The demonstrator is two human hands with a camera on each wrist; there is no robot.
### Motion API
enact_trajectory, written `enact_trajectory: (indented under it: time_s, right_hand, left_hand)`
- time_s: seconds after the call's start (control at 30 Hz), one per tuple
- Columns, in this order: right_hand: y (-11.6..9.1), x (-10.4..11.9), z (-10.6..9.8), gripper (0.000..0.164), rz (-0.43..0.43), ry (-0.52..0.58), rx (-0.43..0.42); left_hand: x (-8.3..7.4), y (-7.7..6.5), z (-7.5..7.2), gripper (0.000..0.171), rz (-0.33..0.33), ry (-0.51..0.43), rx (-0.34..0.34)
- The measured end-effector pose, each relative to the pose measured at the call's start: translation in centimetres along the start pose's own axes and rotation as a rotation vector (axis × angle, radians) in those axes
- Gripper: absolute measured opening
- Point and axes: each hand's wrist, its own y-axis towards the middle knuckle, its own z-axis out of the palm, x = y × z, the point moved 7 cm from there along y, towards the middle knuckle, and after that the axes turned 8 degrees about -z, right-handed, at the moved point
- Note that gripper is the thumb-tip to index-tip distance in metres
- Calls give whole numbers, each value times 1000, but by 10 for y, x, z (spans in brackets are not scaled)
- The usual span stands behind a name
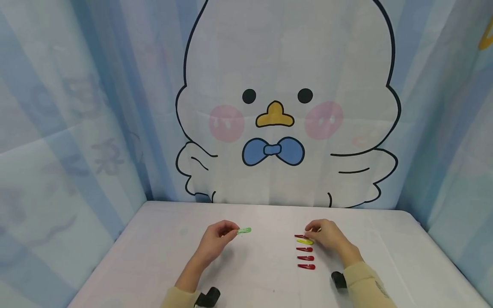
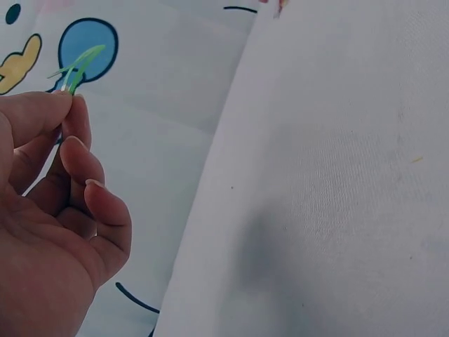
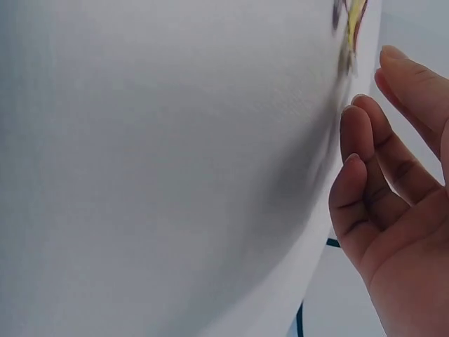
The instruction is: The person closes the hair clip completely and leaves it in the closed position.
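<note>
My left hand (image 1: 215, 241) pinches a green hair clip (image 1: 244, 230) by one end between thumb and fingers. In the left wrist view the clip (image 2: 85, 64) stands spread apart above the fingertips, raised off the table. On the right, my right hand (image 1: 327, 234) is at the far end of a column of hair clips, its fingertips overlapping the end of the farthest red clip (image 1: 300, 236). A yellow hair clip (image 1: 305, 241) lies just below that one. The right wrist view shows loosely bent fingers (image 3: 356, 133) with nothing between them, close to the yellow clip (image 3: 356, 21).
Nearer to me, more red hair clips (image 1: 306, 258) continue the column, lying sideways on the white tabletop (image 1: 265, 282). Behind the table hangs a curtain (image 1: 277, 184) printed with a cartoon bird. Black wrist devices (image 1: 209, 297) show at both sleeves.
</note>
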Motion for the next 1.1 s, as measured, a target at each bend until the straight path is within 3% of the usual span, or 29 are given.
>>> enact_trajectory:
  time_s: [0.43, 0.67, 1.1]
  right_hand:
    - [-13, 20, -13, 22, -101, -18, -75]
    - [-20, 29, -15, 26, -94, 9, -113]
    - [-34, 70, -11, 29, -188, 74, -146]
  left_hand:
    - [1, -4, 9, 12, 3, -69, 55]
    - [-2, -6, 13, 12, 16, -86, 87]
    - [-12, -9, 24, 11, 42, -85, 120]
